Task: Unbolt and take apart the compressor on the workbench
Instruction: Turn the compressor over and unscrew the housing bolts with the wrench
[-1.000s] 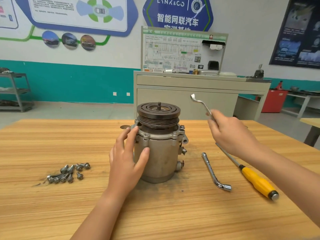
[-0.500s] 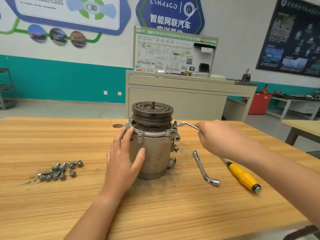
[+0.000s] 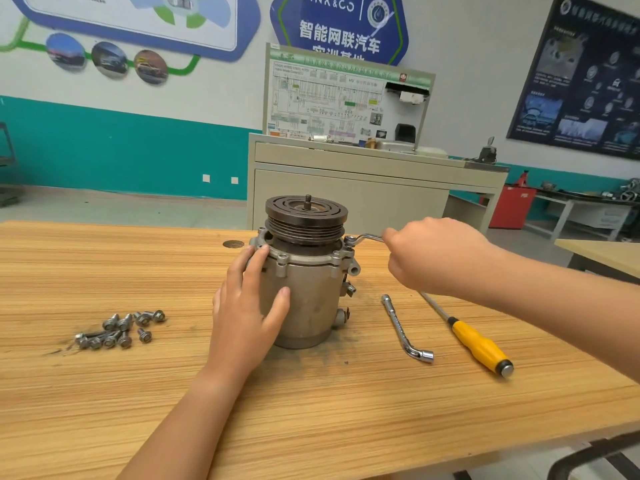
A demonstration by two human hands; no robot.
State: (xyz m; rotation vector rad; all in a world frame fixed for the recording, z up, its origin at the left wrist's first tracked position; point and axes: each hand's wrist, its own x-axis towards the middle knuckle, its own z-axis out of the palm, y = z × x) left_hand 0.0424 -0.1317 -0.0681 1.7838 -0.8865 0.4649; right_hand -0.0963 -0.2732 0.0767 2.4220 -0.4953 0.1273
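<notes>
The grey compressor [image 3: 311, 292] stands upright on the wooden workbench [image 3: 104, 393], its dark grooved pulley [image 3: 306, 216] on top. My left hand [image 3: 247, 313] wraps the compressor's left side, fingers and thumb curved against the housing. My right hand [image 3: 436, 254] grips a slim steel wrench [image 3: 363, 238] whose ring end sits on a bolt on the flange's right rim. A pile of removed bolts [image 3: 119, 329] lies to the left of the compressor.
An L-shaped socket wrench [image 3: 403, 329] and a yellow-handled screwdriver [image 3: 479, 344] lie on the bench right of the compressor, under my right forearm. A beige training cabinet [image 3: 363, 188] stands behind the bench. A second table [image 3: 602, 251] is at the far right.
My right hand brought the wrench down from the air and set its ring end on the right flange bolt. The left hand kept its hold on the housing.
</notes>
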